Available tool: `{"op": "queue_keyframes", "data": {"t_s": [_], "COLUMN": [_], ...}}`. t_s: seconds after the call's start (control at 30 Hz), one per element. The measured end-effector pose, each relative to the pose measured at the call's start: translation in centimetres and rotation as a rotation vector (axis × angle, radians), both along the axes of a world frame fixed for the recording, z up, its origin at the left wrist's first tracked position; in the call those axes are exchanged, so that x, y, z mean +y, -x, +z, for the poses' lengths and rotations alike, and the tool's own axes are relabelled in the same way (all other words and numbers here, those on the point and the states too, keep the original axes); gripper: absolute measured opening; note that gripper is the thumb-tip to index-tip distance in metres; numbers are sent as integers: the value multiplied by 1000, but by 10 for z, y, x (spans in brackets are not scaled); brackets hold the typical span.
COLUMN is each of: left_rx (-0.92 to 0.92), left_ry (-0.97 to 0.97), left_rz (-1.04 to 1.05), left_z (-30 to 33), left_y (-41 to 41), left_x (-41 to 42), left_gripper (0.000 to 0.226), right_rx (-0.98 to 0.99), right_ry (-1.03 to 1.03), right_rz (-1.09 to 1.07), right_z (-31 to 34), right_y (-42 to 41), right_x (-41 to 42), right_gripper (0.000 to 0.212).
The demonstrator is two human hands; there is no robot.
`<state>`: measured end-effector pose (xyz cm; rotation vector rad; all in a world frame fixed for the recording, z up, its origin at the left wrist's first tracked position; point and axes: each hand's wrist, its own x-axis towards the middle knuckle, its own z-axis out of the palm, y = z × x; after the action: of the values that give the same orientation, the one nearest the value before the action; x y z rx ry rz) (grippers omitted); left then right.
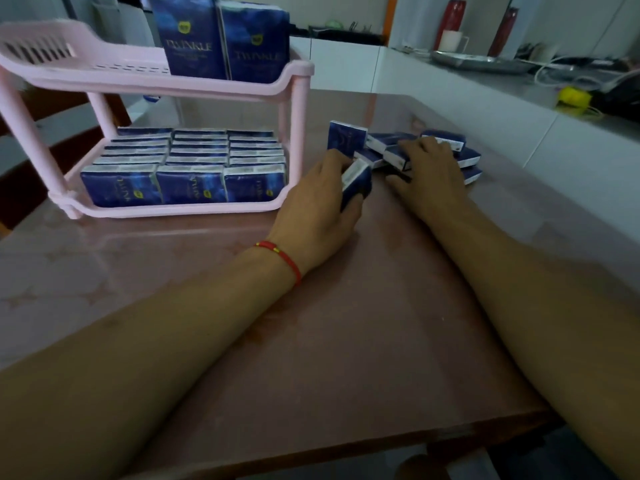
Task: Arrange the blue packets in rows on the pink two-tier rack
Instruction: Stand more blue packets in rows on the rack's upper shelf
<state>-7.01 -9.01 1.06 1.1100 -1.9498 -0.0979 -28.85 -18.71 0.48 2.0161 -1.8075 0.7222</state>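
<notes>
The pink two-tier rack (pixel 298 109) stands at the back left of the table. Its lower tier is packed with three rows of blue packets (pixel 188 164). Two blue packets (pixel 221 38) stand upright at the right end of the upper tier. My left hand (pixel 322 199) grips one blue packet (pixel 356 180) just above the table, right of the rack. My right hand (pixel 429 171) rests on a loose heap of blue packets (pixel 391 148), fingers curled over them. One packet (pixel 346 138) in the heap stands upright.
A glossy pink table (pixel 346 323) carries everything; its front edge is near me. A white counter (pixel 485 109) runs along the right with a metal tray (pixel 481 60), a white mug (pixel 452 39), red bottles, cables and a yellow object (pixel 575 97).
</notes>
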Motion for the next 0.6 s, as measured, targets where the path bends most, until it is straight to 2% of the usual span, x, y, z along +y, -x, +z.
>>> {"op": "queue_keyframes", "data": {"t_s": [0.07,0.13,0.2,0.27,0.37,0.43,0.6], "left_rx": [53,103,139,171,222,244,315], "left_ry": [-48,-89,-114,-125,-153,-163,-190], "left_rz": [8,12,7,8,10,12,32], "left_z": [2,2,3,3,2,2,-2], "left_y": [-2,-3,-5,-7,-11,-16,-26], "left_x": [0,0,2,4,6,7,7], "left_gripper": [29,26,24,25,28,32,37], "right_rx": [16,-91,-328,-637,-1139,-1327,-1360], "right_ry": [20,83,170,142,-49,-229,-557], "right_rz": [-27,8,74,131,290,452,692], "right_z": [-2,2,9,19,35,41,37], "right_y": [3,3,1,-1,-3,-5,-14], "right_x": [-7,-5,9,23,43,53,63], "right_gripper": [40,39,35,30,31,35,51]}}
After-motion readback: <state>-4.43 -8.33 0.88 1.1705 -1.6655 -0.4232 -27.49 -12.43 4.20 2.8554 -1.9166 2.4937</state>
